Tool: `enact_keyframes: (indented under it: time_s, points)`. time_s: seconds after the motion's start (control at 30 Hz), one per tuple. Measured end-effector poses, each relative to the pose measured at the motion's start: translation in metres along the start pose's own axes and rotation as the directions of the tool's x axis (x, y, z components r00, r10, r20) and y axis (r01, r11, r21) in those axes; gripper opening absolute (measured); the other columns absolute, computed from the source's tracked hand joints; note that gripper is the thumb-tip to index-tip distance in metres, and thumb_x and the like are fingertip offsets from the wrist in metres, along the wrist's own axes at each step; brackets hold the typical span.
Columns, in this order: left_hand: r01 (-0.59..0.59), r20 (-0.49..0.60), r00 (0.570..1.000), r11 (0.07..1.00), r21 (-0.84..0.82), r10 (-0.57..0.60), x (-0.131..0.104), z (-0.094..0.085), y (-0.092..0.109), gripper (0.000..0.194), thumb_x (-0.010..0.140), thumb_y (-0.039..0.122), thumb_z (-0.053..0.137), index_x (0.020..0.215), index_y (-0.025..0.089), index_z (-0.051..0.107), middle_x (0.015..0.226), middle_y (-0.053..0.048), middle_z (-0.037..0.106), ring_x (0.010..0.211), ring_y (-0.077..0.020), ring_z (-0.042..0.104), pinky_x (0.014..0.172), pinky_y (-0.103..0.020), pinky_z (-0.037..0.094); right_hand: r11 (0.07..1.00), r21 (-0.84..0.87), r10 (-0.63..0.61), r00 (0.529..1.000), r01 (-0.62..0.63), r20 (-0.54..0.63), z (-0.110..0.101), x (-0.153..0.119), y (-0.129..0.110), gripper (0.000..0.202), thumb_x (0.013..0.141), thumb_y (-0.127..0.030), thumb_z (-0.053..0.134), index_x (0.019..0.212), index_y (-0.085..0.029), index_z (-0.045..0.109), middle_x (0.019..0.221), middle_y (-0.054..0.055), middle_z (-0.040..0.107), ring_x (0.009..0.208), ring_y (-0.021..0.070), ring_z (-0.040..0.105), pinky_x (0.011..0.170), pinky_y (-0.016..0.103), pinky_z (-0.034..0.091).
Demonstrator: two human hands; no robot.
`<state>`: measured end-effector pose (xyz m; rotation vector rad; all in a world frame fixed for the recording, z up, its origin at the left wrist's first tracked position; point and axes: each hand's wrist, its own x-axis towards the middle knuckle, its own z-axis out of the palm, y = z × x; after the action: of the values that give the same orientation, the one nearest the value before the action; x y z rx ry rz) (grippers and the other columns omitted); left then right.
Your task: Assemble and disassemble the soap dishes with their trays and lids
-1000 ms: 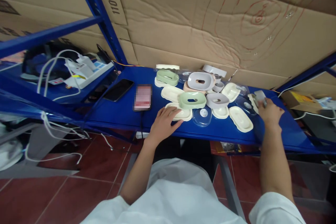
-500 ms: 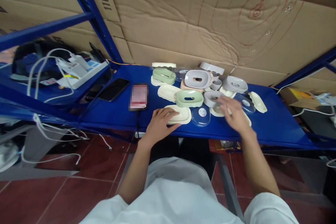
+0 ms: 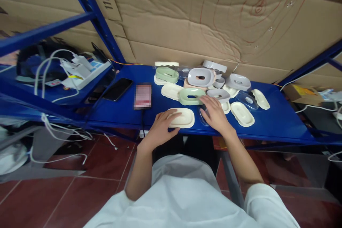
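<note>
My left hand (image 3: 162,128) lies with fingers and thumb apart over the left end of a cream oval tray (image 3: 185,117) near the table's front edge. My right hand (image 3: 216,114) is stretched out, its fingertips at the right end of a pale green oval soap dish (image 3: 187,98) with a slot in its middle. Whether they touch it I cannot tell. Under that hand a clear plastic cover (image 3: 202,119) is partly hidden. A grey dish (image 3: 221,95) sits just behind the fingers. Another cream tray (image 3: 242,114) lies to the right.
Behind are a second green dish (image 3: 166,74), a lilac dish (image 3: 199,78) stacked on a peach one, and a grey dish (image 3: 238,82). A clear cover (image 3: 247,100) lies right. Leftward are a black phone (image 3: 118,89), a blurred-out device (image 3: 143,96) and a power strip (image 3: 91,74).
My right hand has moved left from the grey dish and cream tray to the green dish, partly covering the clear cover. My left hand stays at its cream tray.
</note>
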<state>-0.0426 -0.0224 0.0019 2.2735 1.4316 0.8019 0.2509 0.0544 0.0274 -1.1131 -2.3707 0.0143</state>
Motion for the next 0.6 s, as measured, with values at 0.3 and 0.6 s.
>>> enact_keyframes:
  time_s: [0.3, 0.6]
  points:
    - [0.032, -0.250, 0.967, 0.999, -0.029, -0.038, -0.001, 0.015, -0.009, 0.081, 0.096, 0.046, 0.076, 0.166, 0.032, 0.037, 0.178, -0.013, 0.022, 0.166, -0.0359, 0.024, 0.131, -0.058, 0.034, 0.976, 0.103, -0.206, 0.966, 0.191, 0.156, 0.005, 0.018, -0.044, 0.036, 0.112, -0.033, 0.045, 0.137, -0.025, 0.068, 0.133, 0.010, 0.074, 0.131, 0.0269, 0.064, 0.122, 0.054, 0.038]
    - [-0.104, -0.188, 0.978, 0.994, -0.047, 0.093, 0.005, 0.019, -0.018, 0.039, 0.101, 0.035, 0.071, 0.139, 0.030, 0.069, 0.156, -0.008, 0.062, 0.162, -0.0324, 0.036, 0.130, -0.064, 0.037, 0.986, -0.004, -0.164, 0.983, 0.165, 0.088, 0.038, -0.019, -0.054, 0.036, 0.112, -0.030, 0.047, 0.144, -0.030, 0.064, 0.140, 0.008, 0.072, 0.138, 0.0274, 0.063, 0.119, 0.054, 0.043]
